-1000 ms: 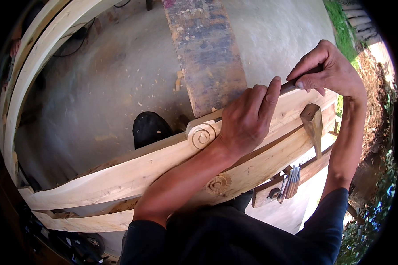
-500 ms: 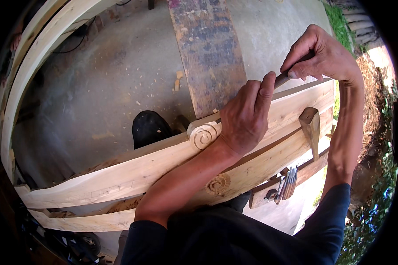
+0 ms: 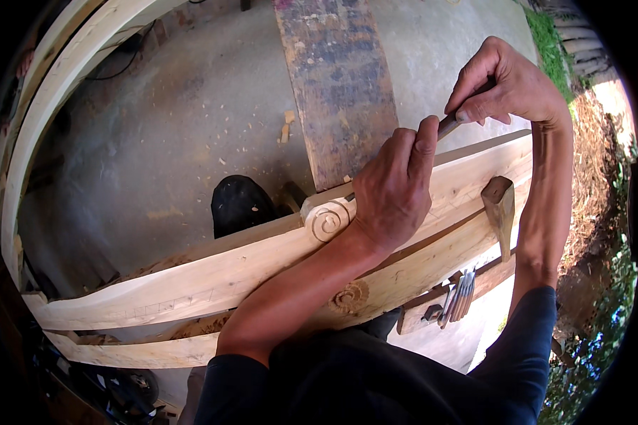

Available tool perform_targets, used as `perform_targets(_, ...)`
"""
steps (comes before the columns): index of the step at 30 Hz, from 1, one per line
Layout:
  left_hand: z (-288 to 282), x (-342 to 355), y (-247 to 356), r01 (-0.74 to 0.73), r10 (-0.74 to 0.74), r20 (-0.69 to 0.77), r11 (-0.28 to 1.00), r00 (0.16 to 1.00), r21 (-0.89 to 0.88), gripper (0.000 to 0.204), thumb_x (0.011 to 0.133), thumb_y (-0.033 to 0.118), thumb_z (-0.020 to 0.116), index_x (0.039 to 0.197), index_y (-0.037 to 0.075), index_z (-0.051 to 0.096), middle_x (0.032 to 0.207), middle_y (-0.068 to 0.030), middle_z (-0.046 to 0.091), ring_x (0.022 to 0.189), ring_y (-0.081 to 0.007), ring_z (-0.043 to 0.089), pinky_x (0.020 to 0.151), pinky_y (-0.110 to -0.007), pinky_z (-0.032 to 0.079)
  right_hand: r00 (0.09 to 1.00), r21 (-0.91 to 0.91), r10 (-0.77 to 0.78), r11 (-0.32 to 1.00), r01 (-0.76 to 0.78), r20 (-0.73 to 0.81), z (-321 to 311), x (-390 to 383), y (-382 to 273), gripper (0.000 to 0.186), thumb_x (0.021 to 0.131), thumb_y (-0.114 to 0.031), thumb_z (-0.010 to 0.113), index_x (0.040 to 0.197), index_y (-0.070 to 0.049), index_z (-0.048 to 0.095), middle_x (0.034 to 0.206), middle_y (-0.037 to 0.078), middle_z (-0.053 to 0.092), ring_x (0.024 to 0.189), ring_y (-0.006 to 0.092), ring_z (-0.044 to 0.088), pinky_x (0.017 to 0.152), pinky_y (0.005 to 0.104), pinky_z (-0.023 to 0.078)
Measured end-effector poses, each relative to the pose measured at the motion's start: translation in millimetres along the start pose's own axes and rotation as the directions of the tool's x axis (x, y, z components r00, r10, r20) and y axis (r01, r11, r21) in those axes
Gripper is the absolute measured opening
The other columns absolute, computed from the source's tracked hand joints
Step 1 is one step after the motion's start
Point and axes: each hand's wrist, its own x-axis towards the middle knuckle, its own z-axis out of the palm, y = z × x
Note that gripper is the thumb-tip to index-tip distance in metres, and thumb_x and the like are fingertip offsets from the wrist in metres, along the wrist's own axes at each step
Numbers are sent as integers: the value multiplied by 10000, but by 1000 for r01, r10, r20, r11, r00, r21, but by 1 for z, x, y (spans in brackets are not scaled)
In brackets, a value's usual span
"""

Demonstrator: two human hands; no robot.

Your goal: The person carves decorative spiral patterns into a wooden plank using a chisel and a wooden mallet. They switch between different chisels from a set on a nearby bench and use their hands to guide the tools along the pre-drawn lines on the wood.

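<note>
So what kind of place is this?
Probably a wood-carving workshop: there's a spiral cut into the pale wooden beam, a bunch of slim tools, and wood chips scattered on the floor.

Short sleeves (image 3: 521, 336), apparently dark navy

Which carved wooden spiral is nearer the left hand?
The smooth round spiral on the farther pale wooden beam, beside the left hand; the scalloped spiral is on the nearer beam.

A woodworking workshop, open to grass (image 3: 548, 55) at far right; wood chips (image 3: 286, 132) dot the floor (image 3: 156, 142); slim hand tools (image 3: 461, 297) sit near right; a spiral-carved beam (image 3: 191, 269) spans the scene.
</note>
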Motion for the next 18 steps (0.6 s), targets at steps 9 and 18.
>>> perform_targets(9,-3,-2,0,63,-62,-23,998,998,31,605,892,-54,665,1485,27,581,982,-93,570,783,-265,679,618,-389,551,999,6,12,1000,-12,31,5,13,-6,159,797,-20,842,936,58,845,656,75,713,475,84,598,375,233,374)
perform_targets(18,-7,0,9,71,-73,41,996,996,48,589,894,-74,659,1474,27,629,973,-87,600,771,-268,694,597,-402,527,997,77,71,994,-73,33,8,3,2,131,825,-10,851,942,48,847,666,82,727,469,76,579,387,229,376)
